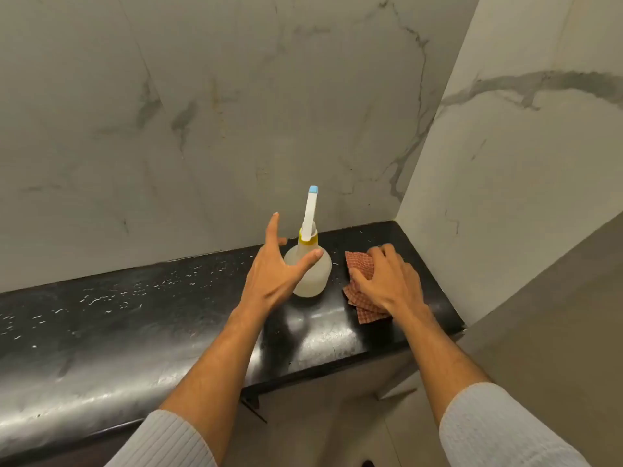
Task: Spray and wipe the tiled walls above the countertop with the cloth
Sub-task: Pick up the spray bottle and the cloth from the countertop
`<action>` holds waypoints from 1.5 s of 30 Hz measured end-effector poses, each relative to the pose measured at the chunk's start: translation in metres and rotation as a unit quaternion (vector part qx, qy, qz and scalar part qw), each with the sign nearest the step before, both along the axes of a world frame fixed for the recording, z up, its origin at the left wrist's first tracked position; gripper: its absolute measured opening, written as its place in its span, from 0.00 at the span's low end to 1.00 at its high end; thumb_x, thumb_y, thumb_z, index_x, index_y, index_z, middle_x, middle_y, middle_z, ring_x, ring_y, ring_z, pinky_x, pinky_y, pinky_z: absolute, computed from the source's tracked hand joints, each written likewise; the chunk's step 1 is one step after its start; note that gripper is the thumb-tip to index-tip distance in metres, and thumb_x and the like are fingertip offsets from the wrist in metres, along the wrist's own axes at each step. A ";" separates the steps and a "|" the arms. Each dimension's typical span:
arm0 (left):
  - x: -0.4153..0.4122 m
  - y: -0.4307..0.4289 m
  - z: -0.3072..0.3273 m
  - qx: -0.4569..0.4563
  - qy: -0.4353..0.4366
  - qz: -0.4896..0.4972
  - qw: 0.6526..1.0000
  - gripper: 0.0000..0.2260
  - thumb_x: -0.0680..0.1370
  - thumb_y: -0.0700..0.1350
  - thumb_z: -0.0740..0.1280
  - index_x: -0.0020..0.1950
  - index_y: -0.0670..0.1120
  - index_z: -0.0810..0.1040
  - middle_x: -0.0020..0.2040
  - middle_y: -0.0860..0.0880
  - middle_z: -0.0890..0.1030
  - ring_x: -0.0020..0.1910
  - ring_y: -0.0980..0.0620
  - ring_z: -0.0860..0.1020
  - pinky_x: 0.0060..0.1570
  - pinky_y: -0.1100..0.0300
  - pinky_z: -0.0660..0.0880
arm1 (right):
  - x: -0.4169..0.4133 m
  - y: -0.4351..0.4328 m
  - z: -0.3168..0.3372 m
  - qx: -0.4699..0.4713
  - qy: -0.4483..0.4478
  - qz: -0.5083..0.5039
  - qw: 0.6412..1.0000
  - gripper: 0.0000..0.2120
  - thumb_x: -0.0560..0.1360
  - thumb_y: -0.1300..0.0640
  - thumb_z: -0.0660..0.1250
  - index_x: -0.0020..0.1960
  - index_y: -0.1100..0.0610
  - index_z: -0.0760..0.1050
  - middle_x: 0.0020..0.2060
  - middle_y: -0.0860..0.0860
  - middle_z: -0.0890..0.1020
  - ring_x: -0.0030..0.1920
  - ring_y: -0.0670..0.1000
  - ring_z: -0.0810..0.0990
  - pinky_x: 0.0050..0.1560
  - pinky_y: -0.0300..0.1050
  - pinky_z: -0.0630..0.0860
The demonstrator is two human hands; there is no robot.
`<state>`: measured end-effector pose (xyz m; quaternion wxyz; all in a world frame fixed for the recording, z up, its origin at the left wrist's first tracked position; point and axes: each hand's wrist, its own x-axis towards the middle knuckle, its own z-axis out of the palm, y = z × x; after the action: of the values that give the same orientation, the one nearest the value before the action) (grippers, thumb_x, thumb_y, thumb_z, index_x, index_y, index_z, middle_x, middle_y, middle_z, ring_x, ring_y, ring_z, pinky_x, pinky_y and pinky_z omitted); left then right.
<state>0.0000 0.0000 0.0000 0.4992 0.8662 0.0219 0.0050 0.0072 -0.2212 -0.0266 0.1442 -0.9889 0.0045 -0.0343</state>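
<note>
While right hand [387, 281] presses checked cloth [360, 264], left hand [273, 271] spreads.

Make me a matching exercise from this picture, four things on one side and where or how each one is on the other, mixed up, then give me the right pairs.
Things:
1. spray bottle
2. cloth
3. left hand
4. countertop

States:
A. black and glossy, running along the foot of the tiled wall
B. open, fingers spread around the bottle's left side, not yet closed on it
C. standing upright, with a white trigger head tipped in blue
D. checked red, lying crumpled under the right hand

Pairs: 1-C, 2-D, 3-B, 4-A
</note>
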 end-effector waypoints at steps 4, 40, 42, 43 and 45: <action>0.013 -0.011 -0.003 -0.064 0.022 0.010 0.998 0.53 0.64 0.73 0.71 0.81 0.61 0.47 0.70 0.46 0.76 0.68 0.45 0.74 0.62 0.51 0.68 | -0.007 -0.005 -0.022 0.003 0.071 -0.032 0.997 0.39 0.74 0.31 0.64 0.76 0.54 0.61 0.73 0.56 0.66 0.72 0.57 0.67 0.71 0.56 0.67; 0.061 -0.106 0.112 -0.190 -0.154 -0.021 0.969 0.16 0.74 0.30 0.65 0.47 0.52 0.81 0.42 0.54 0.83 0.46 0.52 0.82 0.44 0.61 0.78 | 0.038 -0.034 -0.013 0.538 -0.139 -0.282 0.782 0.16 0.84 0.51 0.59 0.67 0.57 0.75 0.42 0.39 0.78 0.40 0.40 0.77 0.36 0.32 0.74; 0.062 -0.111 0.128 -0.200 -0.154 -0.044 0.967 0.14 0.74 0.30 0.66 0.47 0.49 0.81 0.42 0.53 0.83 0.44 0.54 0.81 0.39 0.69 0.75 | 0.041 -0.038 -0.010 0.536 -0.131 -0.267 0.790 0.17 0.84 0.51 0.59 0.68 0.57 0.75 0.45 0.47 0.82 0.43 0.47 0.81 0.42 0.42 0.81; 0.062 -0.115 0.137 -0.207 -0.154 -0.055 0.965 0.13 0.73 0.30 0.67 0.46 0.48 0.81 0.41 0.51 0.83 0.43 0.53 0.81 0.37 0.71 0.74 | 0.043 -0.039 -0.009 0.536 -0.127 -0.258 0.794 0.17 0.84 0.51 0.59 0.69 0.57 0.75 0.48 0.50 0.82 0.45 0.50 0.82 0.48 0.47 0.81; 0.063 -0.122 0.156 -0.232 -0.152 -0.073 0.958 0.09 0.69 0.31 0.67 0.44 0.42 0.81 0.39 0.47 0.82 0.40 0.48 0.81 0.34 0.68 0.75 | 0.044 -0.042 -0.010 0.538 -0.121 -0.241 0.799 0.17 0.84 0.51 0.59 0.69 0.56 0.75 0.50 0.50 0.82 0.48 0.51 0.82 0.53 0.49 0.81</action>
<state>0.0634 -0.1225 0.1558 0.6832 0.7146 -0.1168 0.0946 0.0511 -0.2635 -0.0363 0.6394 -0.7069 0.2431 -0.1799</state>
